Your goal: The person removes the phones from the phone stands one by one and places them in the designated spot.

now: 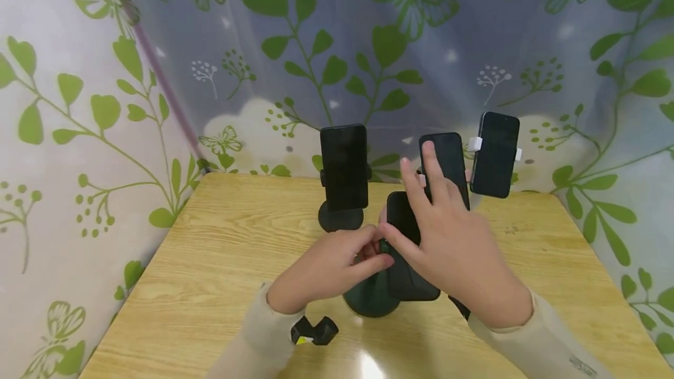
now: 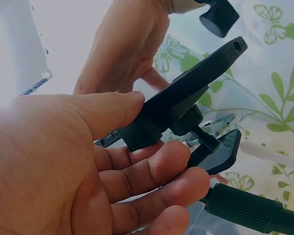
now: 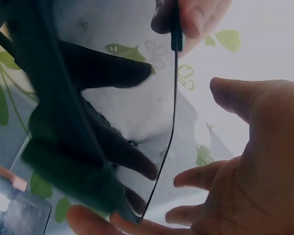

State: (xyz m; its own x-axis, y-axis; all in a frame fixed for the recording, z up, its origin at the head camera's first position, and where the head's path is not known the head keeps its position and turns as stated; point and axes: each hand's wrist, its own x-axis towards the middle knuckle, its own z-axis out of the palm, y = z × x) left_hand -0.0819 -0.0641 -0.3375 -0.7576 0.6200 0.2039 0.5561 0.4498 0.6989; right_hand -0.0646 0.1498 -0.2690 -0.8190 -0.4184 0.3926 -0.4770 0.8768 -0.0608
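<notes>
A black phone (image 1: pixel 408 279) sits tilted in a dark green phone stand, whose round base (image 1: pixel 371 304) rests on the table. My left hand (image 1: pixel 334 262) grips the holder's clamp (image 2: pixel 142 133) at the phone's left side. In the left wrist view the thumb lies on the clamp's edge and the fingers curl beneath. My right hand (image 1: pixel 458 244) is spread over the phone's right part, fingers straight, hiding some of the screen. In the right wrist view the right hand (image 3: pixel 269 161) faces the glossy screen, which mirrors its fingers.
Behind stand a phone (image 1: pixel 344 165) on a black stand with a round base (image 1: pixel 341 217), another phone (image 1: pixel 450 159) partly behind my right fingers, and a third phone (image 1: pixel 496 154) in a white clamp (image 1: pixel 475 144). A leaf-patterned curtain (image 1: pixel 337 45) borders the wooden table (image 1: pixel 210 250).
</notes>
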